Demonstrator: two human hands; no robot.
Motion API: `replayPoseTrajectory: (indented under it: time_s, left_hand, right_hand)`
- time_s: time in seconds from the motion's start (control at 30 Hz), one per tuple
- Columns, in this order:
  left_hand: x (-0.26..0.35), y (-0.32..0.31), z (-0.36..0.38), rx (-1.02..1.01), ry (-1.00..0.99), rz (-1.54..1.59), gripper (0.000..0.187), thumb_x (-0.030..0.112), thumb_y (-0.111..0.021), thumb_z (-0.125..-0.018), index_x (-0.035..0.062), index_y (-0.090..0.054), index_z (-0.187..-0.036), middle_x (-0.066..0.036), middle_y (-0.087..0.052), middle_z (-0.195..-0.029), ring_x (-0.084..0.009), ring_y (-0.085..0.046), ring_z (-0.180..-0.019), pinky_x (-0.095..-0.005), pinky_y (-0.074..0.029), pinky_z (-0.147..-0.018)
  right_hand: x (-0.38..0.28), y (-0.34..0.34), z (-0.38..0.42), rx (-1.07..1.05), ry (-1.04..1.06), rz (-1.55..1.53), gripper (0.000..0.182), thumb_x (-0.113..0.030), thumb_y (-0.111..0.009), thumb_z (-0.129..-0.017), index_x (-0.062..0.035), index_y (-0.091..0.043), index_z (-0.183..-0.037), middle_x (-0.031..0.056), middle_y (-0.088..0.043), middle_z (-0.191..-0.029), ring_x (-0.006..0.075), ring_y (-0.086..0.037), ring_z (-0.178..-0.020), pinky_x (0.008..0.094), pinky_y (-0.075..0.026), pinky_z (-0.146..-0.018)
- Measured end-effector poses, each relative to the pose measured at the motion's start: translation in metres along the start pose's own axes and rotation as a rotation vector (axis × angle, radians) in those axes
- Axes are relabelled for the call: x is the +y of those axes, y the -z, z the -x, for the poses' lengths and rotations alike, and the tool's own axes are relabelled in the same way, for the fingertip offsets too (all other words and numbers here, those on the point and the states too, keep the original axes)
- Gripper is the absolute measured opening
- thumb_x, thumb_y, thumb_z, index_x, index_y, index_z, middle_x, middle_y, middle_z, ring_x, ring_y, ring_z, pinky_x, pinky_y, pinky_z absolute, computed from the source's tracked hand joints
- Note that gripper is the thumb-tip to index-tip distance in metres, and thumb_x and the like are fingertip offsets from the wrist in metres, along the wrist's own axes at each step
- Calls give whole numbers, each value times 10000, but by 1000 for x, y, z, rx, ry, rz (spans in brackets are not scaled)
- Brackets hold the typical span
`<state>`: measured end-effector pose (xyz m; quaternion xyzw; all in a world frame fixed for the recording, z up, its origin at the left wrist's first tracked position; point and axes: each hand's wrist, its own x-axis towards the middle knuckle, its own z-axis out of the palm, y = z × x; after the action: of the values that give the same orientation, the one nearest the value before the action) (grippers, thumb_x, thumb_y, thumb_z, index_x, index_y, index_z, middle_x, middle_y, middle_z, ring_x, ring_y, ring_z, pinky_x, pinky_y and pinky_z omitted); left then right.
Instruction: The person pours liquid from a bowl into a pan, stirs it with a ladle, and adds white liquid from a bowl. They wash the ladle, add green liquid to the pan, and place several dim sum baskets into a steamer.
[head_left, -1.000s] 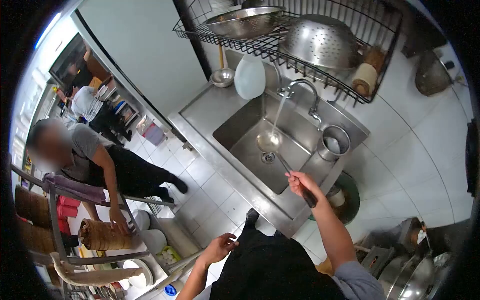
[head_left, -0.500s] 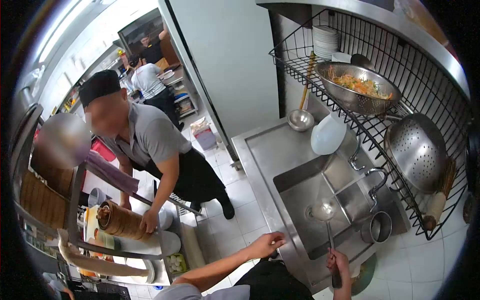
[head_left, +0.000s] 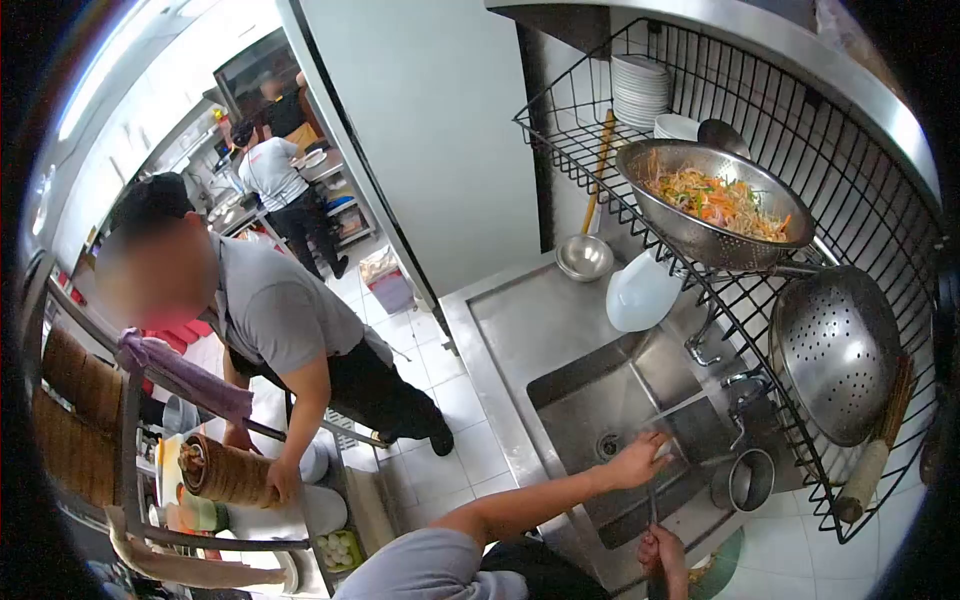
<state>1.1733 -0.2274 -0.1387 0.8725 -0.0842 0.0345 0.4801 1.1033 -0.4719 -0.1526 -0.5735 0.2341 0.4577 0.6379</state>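
My right hand (head_left: 662, 552) is closed around the dark handle of a metal ladle (head_left: 653, 503) at the sink's near edge. The ladle's shaft points away from me into the sink (head_left: 575, 400). My left hand (head_left: 640, 460) reaches over the basin at the ladle's far end, with its fingers curled together. What they pinch, if anything, is too small to make out. The ladle's bowl is mostly hidden behind that hand. Beside it, a metal pot (head_left: 750, 480) stands on the sink's right ledge, below the taps (head_left: 745, 385).
A wire rack (head_left: 690, 265) over the sink holds a colander (head_left: 700, 225) of shredded vegetables, a perforated strainer (head_left: 840, 350) and stacked plates (head_left: 640, 90). A white jug (head_left: 640, 293) and a metal bowl-shaped ladle (head_left: 584, 258) lie behind the basin. At left, a co-worker holds bamboo steamers (head_left: 235, 475).
My left hand has moved right from the sink's front edge over the basin, to the ladle's bowl end. My right hand still grips the handle. The view has shifted slightly.
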Motion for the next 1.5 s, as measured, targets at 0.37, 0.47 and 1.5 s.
replayPoseTrajectory:
  time_s: [0.37, 0.47, 1.5]
  left_hand:
    - [20, 24, 67, 0, 71, 354, 339, 169, -567, -932, 17, -554, -1234, -225, -609, -738, -365, -608, -665, -421, -461, -635]
    - [21, 45, 96, -55, 197, 353, 381, 187, -545, -955, 28, -520, -1300, -185, -596, -715, -266, -590, -622, -408, -458, -619]
    - [10, 108, 218, 21, 502, 454, 277, 79, -505, -987, -14, -540, -1246, -74, -661, -854, -109, -590, -702, -262, -501, -624]
  right_hand:
    - [-1, -10, 12, -172, -92, -110, 317, -269, -499, -960, -107, -457, -691, 11, -395, -507, 184, -391, -422, 343, -363, -438]
    - [8, -23, -10, 169, 12, -28, 319, -325, -516, -973, -115, -459, -740, 5, -394, -510, 169, -384, -422, 340, -335, -422]
    - [4, -81, 40, 135, 138, -188, 311, -197, -579, -948, -123, -465, -668, -13, -411, -542, 100, -384, -455, 277, -325, -464]
